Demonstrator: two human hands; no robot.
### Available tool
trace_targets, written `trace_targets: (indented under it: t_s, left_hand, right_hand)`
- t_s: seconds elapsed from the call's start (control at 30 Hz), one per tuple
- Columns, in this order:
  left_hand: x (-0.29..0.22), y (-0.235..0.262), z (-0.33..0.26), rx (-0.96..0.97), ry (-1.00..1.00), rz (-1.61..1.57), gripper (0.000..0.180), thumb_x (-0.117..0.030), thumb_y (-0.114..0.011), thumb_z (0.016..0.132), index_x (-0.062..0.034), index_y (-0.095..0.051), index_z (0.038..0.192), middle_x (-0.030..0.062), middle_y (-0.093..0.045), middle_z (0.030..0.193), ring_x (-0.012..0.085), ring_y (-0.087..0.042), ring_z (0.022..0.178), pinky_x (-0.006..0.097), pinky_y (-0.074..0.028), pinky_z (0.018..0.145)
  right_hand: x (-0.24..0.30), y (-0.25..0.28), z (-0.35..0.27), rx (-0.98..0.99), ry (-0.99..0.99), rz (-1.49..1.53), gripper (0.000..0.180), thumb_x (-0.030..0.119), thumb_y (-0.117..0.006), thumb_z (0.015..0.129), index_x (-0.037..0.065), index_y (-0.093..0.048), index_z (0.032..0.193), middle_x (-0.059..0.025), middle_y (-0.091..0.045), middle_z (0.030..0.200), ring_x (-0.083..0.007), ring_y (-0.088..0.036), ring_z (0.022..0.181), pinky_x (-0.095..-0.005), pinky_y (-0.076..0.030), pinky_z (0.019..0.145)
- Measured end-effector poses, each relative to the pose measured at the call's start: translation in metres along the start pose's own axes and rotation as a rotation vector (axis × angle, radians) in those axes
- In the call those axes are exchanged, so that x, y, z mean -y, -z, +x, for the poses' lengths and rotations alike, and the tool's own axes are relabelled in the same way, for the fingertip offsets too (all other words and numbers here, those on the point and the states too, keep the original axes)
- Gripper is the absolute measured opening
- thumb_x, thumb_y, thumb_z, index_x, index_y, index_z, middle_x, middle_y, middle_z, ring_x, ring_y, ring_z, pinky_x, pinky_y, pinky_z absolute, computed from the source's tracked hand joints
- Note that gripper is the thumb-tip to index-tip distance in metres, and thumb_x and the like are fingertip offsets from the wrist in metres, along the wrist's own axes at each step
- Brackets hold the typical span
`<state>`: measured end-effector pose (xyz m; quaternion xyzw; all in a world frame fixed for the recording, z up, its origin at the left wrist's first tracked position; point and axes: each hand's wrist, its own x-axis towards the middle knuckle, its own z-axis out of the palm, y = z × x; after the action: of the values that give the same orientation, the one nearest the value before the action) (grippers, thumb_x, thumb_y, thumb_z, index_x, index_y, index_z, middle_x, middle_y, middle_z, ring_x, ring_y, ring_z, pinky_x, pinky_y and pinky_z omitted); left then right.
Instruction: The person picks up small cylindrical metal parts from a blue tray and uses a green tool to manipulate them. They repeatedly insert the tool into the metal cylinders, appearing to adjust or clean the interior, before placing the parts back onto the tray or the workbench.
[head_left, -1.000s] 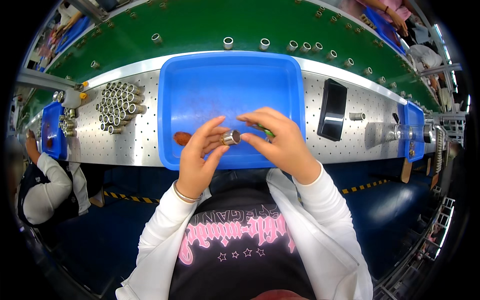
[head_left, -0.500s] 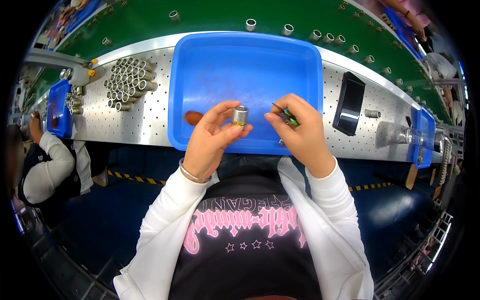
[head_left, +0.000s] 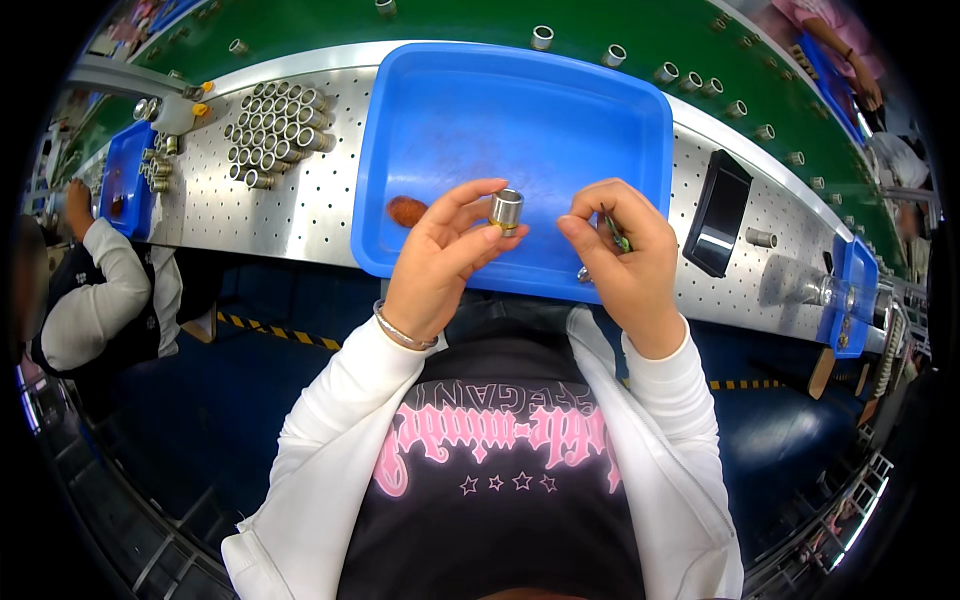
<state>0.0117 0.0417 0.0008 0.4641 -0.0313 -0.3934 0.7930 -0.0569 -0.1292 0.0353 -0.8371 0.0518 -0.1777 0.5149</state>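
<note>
The left hand (head_left: 440, 255) pinches a small metal cylinder (head_left: 506, 209) between thumb and fingertips, holding it upright just above the near edge of the blue tray (head_left: 520, 110). The right hand (head_left: 625, 255) is curled narrow around a thin green tool (head_left: 618, 235), its tip apart from the cylinder and to its right. A tiny metal piece (head_left: 583, 273) sits at the tray's near rim, under the right hand.

By the look of it, the step in hand is working on the cylinder with the tool; the next move would call for bringing the two together with a steady grip.

Left of the tray lies a small brown pad (head_left: 406, 210), and farther left a cluster of metal sleeves (head_left: 275, 125) rests on the perforated steel bench (head_left: 310, 210). To the right stands a black block (head_left: 718, 215). On the far side, a green conveyor (head_left: 480, 20) carries more cylinders.
</note>
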Motion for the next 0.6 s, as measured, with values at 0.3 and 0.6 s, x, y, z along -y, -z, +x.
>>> trace_targets:
  t_s: [0.3, 0.6]
  left_hand:
    - [0.004, 0.002, 0.001, -0.015, -0.068, 0.041, 0.038, -0.001, -0.057, 0.083, 0.0006, -0.049, 0.121, 0.0124, -0.057, 0.110, 0.0202, -0.058, 0.100, 0.031, -0.047, 0.089]
    - [0.012, 0.003, 0.001, 0.020, -0.160, 0.256, 0.038, 0.006, -0.054, 0.083, 0.0021, -0.050, 0.121, 0.0103, -0.057, 0.109, 0.0173, -0.059, 0.098, 0.028, -0.048, 0.086]
  right_hand:
    - [0.004, -0.002, 0.002, 0.062, 0.015, -0.003, 0.012, -0.002, -0.065, 0.071, 0.001, -0.056, 0.080, -0.0095, -0.058, 0.072, -0.0194, -0.055, 0.061, -0.0274, -0.041, 0.053]
    - [0.006, -0.008, 0.006, 0.054, 0.016, 0.022, 0.007, 0.002, -0.063, 0.078, 0.001, -0.056, 0.081, -0.0010, -0.054, 0.074, -0.0086, -0.046, 0.066, -0.0227, -0.036, 0.058]
